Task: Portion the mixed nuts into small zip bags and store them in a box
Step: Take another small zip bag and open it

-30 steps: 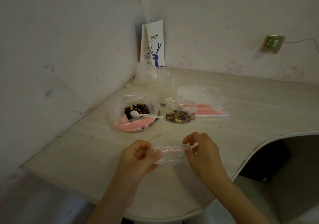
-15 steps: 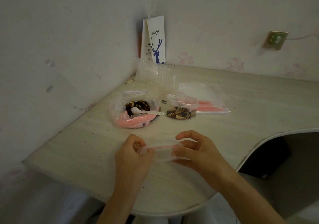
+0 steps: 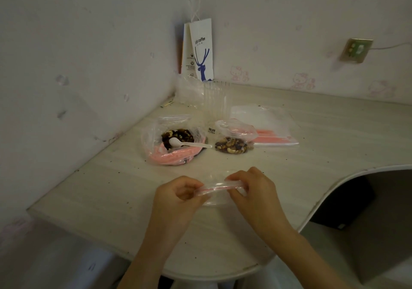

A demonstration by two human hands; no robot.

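I'm pinching an empty zip bag [image 3: 215, 191] by its red-striped top, left hand [image 3: 178, 197] and right hand [image 3: 254, 190], low over the counter [image 3: 111, 188]. Beyond it the big nut bag [image 3: 156, 152] lies open, a white spoon [image 3: 189, 144] in the nuts. To its right lies a filled small bag [image 3: 233, 146], then a flat stack of empty bags [image 3: 272, 130].

Table [image 3: 312, 177]: nut bag [image 3: 153, 152] left of centre, spoon [image 3: 189, 143] in it. Filled bag [image 3: 233, 146] just right of it; bag stack [image 3: 267, 123] behind that, further right. Box [image 3: 215, 101], apparently, behind and between the two bags. Paper bag [image 3: 201, 52] in rear corner. Empty bag [image 3: 217, 188] above front edge, held between left hand [image 3: 176, 199] and right hand [image 3: 256, 190].
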